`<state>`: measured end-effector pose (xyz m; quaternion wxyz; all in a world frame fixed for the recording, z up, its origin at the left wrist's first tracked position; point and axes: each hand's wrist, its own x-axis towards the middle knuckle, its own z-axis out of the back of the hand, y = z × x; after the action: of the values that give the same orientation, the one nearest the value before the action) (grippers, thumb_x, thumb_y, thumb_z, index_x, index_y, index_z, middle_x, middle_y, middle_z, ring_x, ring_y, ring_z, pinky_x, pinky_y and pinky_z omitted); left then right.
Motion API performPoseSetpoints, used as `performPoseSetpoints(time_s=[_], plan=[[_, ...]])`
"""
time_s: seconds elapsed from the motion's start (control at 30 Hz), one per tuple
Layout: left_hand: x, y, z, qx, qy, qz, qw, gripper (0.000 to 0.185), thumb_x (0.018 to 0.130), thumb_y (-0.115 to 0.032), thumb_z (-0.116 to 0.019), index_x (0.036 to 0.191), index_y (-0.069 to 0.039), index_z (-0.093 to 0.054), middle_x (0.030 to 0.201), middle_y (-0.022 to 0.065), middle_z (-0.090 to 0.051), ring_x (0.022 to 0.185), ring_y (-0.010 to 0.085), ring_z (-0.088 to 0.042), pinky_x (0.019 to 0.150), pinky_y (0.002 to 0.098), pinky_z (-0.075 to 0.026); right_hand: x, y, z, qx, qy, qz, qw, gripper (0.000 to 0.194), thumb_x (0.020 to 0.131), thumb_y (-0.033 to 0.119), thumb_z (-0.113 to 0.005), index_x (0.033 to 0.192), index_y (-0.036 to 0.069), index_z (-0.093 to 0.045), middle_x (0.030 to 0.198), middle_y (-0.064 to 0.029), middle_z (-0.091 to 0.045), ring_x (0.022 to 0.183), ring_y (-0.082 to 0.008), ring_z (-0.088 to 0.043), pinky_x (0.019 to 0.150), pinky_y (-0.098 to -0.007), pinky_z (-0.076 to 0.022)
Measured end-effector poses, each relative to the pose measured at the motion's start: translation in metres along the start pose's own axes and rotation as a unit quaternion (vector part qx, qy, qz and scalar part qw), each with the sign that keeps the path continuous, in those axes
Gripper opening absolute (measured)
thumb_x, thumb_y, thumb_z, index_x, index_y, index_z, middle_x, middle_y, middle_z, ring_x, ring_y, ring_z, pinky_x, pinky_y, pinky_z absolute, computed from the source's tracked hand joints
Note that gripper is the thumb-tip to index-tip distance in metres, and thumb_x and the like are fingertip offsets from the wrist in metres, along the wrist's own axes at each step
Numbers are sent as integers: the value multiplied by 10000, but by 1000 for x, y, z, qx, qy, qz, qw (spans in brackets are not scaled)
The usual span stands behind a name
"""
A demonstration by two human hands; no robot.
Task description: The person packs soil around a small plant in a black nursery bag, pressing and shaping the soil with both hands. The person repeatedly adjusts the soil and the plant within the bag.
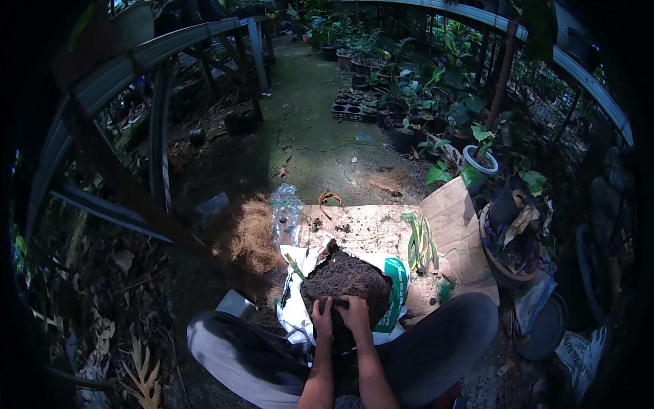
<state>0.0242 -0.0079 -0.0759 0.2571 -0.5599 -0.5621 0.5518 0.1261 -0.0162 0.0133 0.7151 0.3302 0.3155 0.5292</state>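
Note:
Dark potting soil (347,278) mixed with brown fibres fills an opened white and green plastic sack (396,291) between the person's crossed legs. My left hand (323,314) and my right hand (353,311) are close together over the near part of the soil. Their fingers pinch a small dark lump, whose exact kind I cannot tell. A pale green cutting or leaf piece (295,266) leans at the sack's left edge. Long green, yellow-edged leaves (420,244) lie on the flattened cardboard (368,214) to the right, beyond the sack.
Coconut fibre (254,235) and a clear plastic bag (285,214) lie left of the cardboard. Dry curled leaf strips (328,199) rest at its far edge. A clay pot (511,276), a potted plant (477,166) and a round dark lid (541,327) stand or lie on the right.

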Motion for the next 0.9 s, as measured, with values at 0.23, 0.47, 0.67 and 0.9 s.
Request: performPoseSetpoints(time_s=[0.23, 0.47, 0.67, 0.9], plan=[[-8, -13, -4, 43, 1, -2, 999, 271, 884, -221, -738, 1047, -39, -622, 966, 35, -643, 901, 126, -593, 818, 277, -474, 1, -6, 2, -25, -4, -8, 1000, 283, 755, 144, -758, 1031, 84, -732, 971, -166, -711, 946, -356, -675, 866, -432, -534], [0, -1, 2, 20, 18, -8, 1000, 235, 889, -144, -709, 1069, -56, -585, 964, 27, -627, 874, 130, -618, 785, 270, -516, 0, -5, 12, -37, 41, -75, 996, 303, 790, 140, -691, 1092, 132, -720, 1061, -185, -690, 1024, -375, -645, 934, -455, -509], [0, -1, 3, 0, 17, 7, 1000, 257, 882, -141, -713, 1082, -48, -581, 984, 32, -625, 876, 135, -618, 784, 269, -515, -3, 2, 13, -98, 48, -153, 982, 298, 810, 251, -723, 1099, 181, -723, 1083, -150, -696, 1041, -360, -647, 929, -464, -510], [-12, -22, -6, 52, 2, 25, 998, 454, 802, -221, -807, 1136, -41, -559, 1013, 54, -625, 918, 149, -600, 813, 289, -501, -2, 1, 11, -95, 49, -159, 981, 294, 806, 324, -748, 1079, 220, -711, 1100, -117, -687, 1070, -376, -634, 903, -499, -514]])
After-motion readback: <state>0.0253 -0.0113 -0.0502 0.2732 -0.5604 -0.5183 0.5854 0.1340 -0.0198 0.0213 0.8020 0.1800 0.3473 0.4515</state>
